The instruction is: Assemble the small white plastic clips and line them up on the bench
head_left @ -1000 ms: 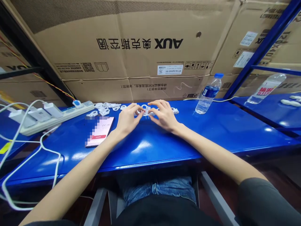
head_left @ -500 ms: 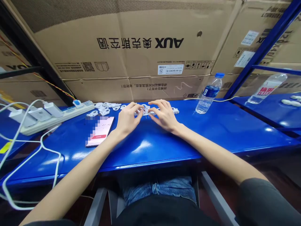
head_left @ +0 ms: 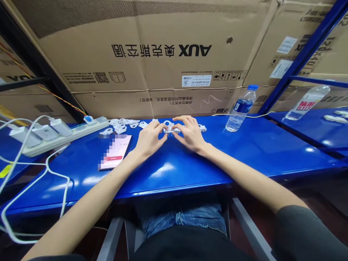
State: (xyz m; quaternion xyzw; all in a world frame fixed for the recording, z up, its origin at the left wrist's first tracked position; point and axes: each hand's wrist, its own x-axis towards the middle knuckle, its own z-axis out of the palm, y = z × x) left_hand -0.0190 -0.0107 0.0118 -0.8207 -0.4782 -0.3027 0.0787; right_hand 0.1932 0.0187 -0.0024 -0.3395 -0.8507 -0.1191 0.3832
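Between my two hands, at the back of the blue table, is a small white plastic piece with a ring (head_left: 167, 123) on top and thin prongs below. My left hand (head_left: 150, 138) pinches its left end between thumb and index finger. On its right side, the thumb and fingers of my right hand (head_left: 191, 135) are closed on it too, hiding part of it. Another white piece (head_left: 203, 128) shows just past my right fingers. Several similar white ringed pieces (head_left: 119, 126) lie in a loose pile left of my left hand.
A phone (head_left: 116, 150) lies left of my left forearm. Farther left is a power strip (head_left: 67, 135) with chargers and white cables (head_left: 67, 181). A water bottle (head_left: 241, 108) stands at right, another bottle (head_left: 308, 103) beyond the blue post. A cardboard box (head_left: 152, 72) rises behind the table.
My left hand has shifted slightly right, its fingertips lower on the left end of the white piece. More of the ring shows now. My right hand stays nearly in place.
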